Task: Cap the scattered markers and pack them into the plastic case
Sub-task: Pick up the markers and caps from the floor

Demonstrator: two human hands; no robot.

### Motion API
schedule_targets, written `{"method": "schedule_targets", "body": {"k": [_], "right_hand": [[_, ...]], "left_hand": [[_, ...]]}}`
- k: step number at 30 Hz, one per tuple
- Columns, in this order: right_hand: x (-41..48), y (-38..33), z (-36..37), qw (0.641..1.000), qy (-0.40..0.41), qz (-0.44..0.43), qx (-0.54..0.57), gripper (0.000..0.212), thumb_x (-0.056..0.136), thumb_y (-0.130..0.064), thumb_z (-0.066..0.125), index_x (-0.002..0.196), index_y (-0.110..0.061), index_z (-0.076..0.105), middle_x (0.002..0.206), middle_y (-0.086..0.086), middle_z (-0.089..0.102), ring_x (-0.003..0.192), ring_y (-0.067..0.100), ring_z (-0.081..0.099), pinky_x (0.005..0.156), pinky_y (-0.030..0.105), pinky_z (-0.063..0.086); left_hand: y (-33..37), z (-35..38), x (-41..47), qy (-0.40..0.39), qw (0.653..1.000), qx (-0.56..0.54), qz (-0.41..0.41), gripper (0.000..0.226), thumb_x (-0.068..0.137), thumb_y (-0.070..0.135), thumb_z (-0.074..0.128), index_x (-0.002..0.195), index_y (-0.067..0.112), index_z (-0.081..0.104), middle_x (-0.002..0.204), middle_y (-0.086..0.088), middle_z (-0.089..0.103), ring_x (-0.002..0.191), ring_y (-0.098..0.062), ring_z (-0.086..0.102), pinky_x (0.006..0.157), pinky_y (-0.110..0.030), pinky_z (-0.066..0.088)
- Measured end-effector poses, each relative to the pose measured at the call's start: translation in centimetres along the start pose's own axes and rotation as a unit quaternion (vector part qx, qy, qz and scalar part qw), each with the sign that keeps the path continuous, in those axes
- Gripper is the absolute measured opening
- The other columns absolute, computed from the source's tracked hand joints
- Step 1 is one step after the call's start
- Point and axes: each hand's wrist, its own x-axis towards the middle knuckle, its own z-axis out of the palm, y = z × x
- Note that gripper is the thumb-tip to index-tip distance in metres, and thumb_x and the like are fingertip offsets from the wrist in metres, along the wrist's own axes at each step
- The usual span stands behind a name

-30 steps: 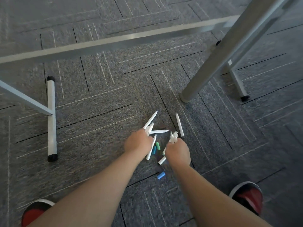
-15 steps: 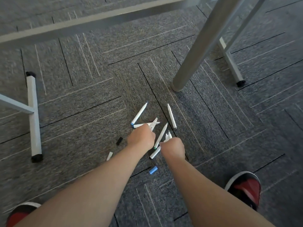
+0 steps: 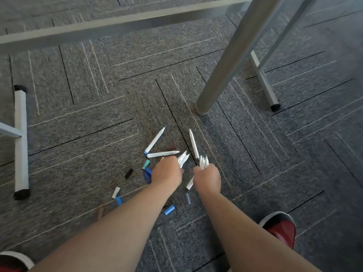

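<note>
White uncapped markers lie scattered on the grey carpet: one (image 3: 155, 139) slants up-right, one (image 3: 163, 154) lies flat, one (image 3: 194, 143) points away. My left hand (image 3: 167, 171) grips a few markers whose tips (image 3: 183, 158) stick out past its knuckles. My right hand (image 3: 207, 176) grips a bunch of markers with tips (image 3: 203, 162) pointing up. Loose caps lie around: teal (image 3: 146, 164), dark blue (image 3: 147, 174), black (image 3: 129, 173), white (image 3: 116, 192), blue (image 3: 118, 200), light blue (image 3: 169, 209), grey-blue (image 3: 187, 198). No plastic case is in view.
A thick grey table leg (image 3: 225, 67) meets the carpet just beyond the markers. A crossbar (image 3: 110, 24) runs along the top, a white foot bar (image 3: 21, 142) stands at the left, another foot (image 3: 264, 83) at the right. Red shoes (image 3: 281, 228) flank my arms.
The view has shifted, and more caps show at the left. Both hands have stayed closed on their bunches of markers, the right one now holding its tips more upright.
</note>
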Motion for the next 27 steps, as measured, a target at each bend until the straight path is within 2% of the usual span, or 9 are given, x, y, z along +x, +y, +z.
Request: {"method": "schedule_targets", "body": {"k": [3, 7, 11, 16, 19, 23, 27], "right_hand": [[0.4, 0.3, -0.6, 1.000, -0.016, -0.003, 0.020, 0.010, 0.093, -0.022, 0.054, 0.092, -0.012, 0.052, 0.073, 0.000, 0.053, 0.058, 0.014, 0.047, 0.052, 0.028, 0.035], [0.4, 0.5, -0.1, 0.999, -0.031, -0.007, 0.038, 0.008, 0.091, -0.020, 0.055, 0.091, -0.012, 0.053, 0.072, 0.001, 0.054, 0.056, 0.014, 0.047, 0.051, 0.029, 0.036], [0.4, 0.4, 0.4, 0.999, -0.029, -0.013, 0.020, 0.010, 0.090, -0.022, 0.057, 0.090, -0.013, 0.051, 0.069, -0.002, 0.049, 0.055, 0.013, 0.042, 0.051, 0.029, 0.034], [0.1, -0.2, 0.7, 0.999, -0.028, -0.021, -0.018, 0.008, 0.092, -0.019, 0.057, 0.092, -0.012, 0.059, 0.073, 0.001, 0.059, 0.058, 0.017, 0.051, 0.054, 0.030, 0.042], [-0.1, -0.8, 0.7, 0.997, -0.038, -0.048, -0.043, 0.010, 0.095, -0.021, 0.055, 0.092, -0.012, 0.058, 0.072, 0.000, 0.057, 0.056, 0.014, 0.050, 0.051, 0.028, 0.039], [-0.3, -1.5, 1.2, 0.997, -0.044, -0.059, -0.034, 0.021, 0.097, -0.030, 0.054, 0.096, -0.010, 0.060, 0.069, -0.001, 0.056, 0.054, 0.014, 0.048, 0.051, 0.028, 0.039], [-0.5, -1.5, 1.6, 0.996, -0.059, -0.063, -0.028, 0.017, 0.099, -0.030, 0.053, 0.096, -0.014, 0.058, 0.074, 0.001, 0.059, 0.058, 0.016, 0.053, 0.053, 0.030, 0.043]], "left_hand": [[0.5, 0.6, 0.0, 0.003, 0.999, 0.046, 0.006, 0.023, 0.091, 0.026, 0.066, 0.106, 0.008, 0.065, 0.105, -0.009, 0.069, 0.099, -0.030, 0.067, 0.078, -0.037, 0.054], [0.9, 0.8, 0.1, 0.004, 0.996, 0.089, 0.015, 0.014, 0.091, 0.013, 0.062, 0.104, 0.009, 0.064, 0.106, -0.009, 0.068, 0.101, -0.029, 0.066, 0.076, -0.035, 0.051], [0.9, 0.5, -0.5, 0.014, 0.999, 0.028, 0.006, 0.016, 0.093, 0.023, 0.061, 0.100, 0.008, 0.062, 0.097, -0.007, 0.067, 0.092, -0.029, 0.065, 0.064, -0.034, 0.044], [-0.3, -1.3, -1.4, 0.040, 0.997, -0.056, -0.037, 0.022, 0.092, 0.030, 0.051, 0.104, 0.012, 0.058, 0.095, -0.006, 0.064, 0.085, -0.027, 0.063, 0.061, -0.032, 0.044], [-1.7, -2.3, -1.7, 0.054, 0.995, -0.070, -0.052, 0.019, 0.093, 0.027, 0.051, 0.107, 0.016, 0.058, 0.092, -0.003, 0.064, 0.081, -0.025, 0.062, 0.061, -0.032, 0.045], [-3.1, -2.8, -2.0, 0.048, 0.997, -0.013, -0.052, 0.017, 0.096, 0.025, 0.053, 0.109, 0.015, 0.060, 0.095, -0.003, 0.064, 0.082, -0.023, 0.060, 0.060, -0.031, 0.041], [-3.6, -2.4, -2.1, 0.029, 0.997, 0.053, -0.045, 0.017, 0.095, 0.020, 0.058, 0.110, 0.013, 0.062, 0.100, -0.004, 0.067, 0.090, -0.025, 0.065, 0.061, -0.032, 0.044]]}}
